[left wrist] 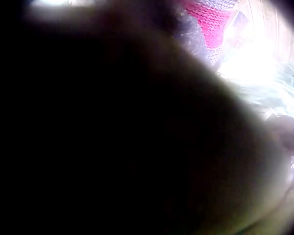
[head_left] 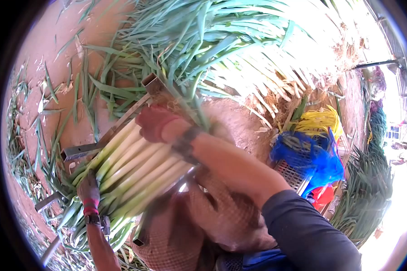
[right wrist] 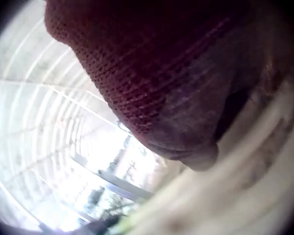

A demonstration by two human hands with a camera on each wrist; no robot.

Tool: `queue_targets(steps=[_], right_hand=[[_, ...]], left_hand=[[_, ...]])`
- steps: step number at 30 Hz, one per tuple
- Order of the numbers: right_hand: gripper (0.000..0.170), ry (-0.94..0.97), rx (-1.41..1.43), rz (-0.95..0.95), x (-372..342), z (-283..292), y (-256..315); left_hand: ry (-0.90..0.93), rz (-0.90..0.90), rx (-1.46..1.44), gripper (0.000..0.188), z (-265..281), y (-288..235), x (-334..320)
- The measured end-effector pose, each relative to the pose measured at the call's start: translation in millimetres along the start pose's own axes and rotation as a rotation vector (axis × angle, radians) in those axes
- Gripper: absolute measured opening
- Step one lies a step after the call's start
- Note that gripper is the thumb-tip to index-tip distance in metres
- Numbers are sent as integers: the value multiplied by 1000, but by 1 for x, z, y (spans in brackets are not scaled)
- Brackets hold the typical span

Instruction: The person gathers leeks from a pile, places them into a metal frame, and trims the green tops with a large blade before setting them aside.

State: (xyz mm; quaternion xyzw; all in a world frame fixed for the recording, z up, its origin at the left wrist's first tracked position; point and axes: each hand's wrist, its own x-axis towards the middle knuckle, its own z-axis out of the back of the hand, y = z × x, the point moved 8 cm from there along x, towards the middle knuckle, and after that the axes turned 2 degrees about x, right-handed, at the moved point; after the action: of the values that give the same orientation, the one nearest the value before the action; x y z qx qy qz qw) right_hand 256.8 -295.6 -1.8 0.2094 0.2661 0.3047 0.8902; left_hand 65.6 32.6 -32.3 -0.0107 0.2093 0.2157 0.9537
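Observation:
Pale leeks (head_left: pixel 135 165) lie side by side in a metal rack, green leaves toward the lower left. My left hand (head_left: pixel 89 189), in a dark glove with a pink cuff, rests on them where white turns to green. In its wrist view the forearm hides most of the scene; only the glove's pink and grey knit (left wrist: pixel 208 24) shows. My right hand (head_left: pixel 156 123), in a red knit glove and blurred, is at the root end with fingers curled. The right wrist view shows its fingertips against a leek (right wrist: pixel 259 122), brown roots beside them.
A large heap of leeks (head_left: pixel 203 40) lies ahead, roots to the right. On the right stands a crate (head_left: pixel 293 174) with blue netting (head_left: pixel 309 156) and yellow ties (head_left: pixel 319 122). More leeks (head_left: pixel 366 194) lie beyond it. The rack's metal posts (head_left: pixel 79 151) jut out at left.

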Motion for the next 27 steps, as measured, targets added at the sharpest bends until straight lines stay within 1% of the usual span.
queue_targets(steps=[2,3,5,7,9,11,13,14,15,16,17,19,21,23,24,25,27], right_hand=[[30,-187,113,119,-35,50,28],[25,-292,101,152,-62,96,-14],[22,-611,284,192,-94,130,-57],[24,-587,343,-68,-105,109,-142],[28,-573,160,-266,-114,72,-237],[32,-482,29,-443,-116,37,-329],[39,-465,-127,-633,-119,32,-379],[45,-488,-150,-644,-118,27,-399],[54,-409,-262,-706,-115,23,-411],[56,-427,-283,-699,-110,18,-417],[58,-444,-304,-691,-103,12,-422],[59,-471,-437,-842,-94,-4,-422],[52,-485,-498,-934,-90,-4,-419],[41,-393,-445,-891,-88,3,-427],[32,-463,-513,-760,-87,9,-418],[32,-462,-517,-760,-90,8,-417],[29,-394,-392,-742,-90,-1,-420]], left_hand=[[-12,28,2,58,11,24,-15],[-31,5,-61,58,-15,-26,4],[-132,-14,-107,58,-3,-21,5],[-129,6,-100,59,2,-13,-4],[-133,15,-107,59,0,-11,-5],[-148,40,-153,60,-5,-2,-2],[-171,21,-176,58,-5,-1,1],[-178,23,-213,57,-5,0,1],[-184,24,-251,55,-6,3,1],[-192,-9,-240,53,-9,7,2],[-180,-4,-232,53,-15,12,4],[-189,22,-256,52,-15,18,-1],[-160,61,-226,51,-17,26,-4],[-183,-31,-102,51,-15,24,-8],[-217,-15,-88,50,-12,22,-9],[-174,58,-193,51,-9,20,-6],[-191,66,-219,53,-8,14,-4]])
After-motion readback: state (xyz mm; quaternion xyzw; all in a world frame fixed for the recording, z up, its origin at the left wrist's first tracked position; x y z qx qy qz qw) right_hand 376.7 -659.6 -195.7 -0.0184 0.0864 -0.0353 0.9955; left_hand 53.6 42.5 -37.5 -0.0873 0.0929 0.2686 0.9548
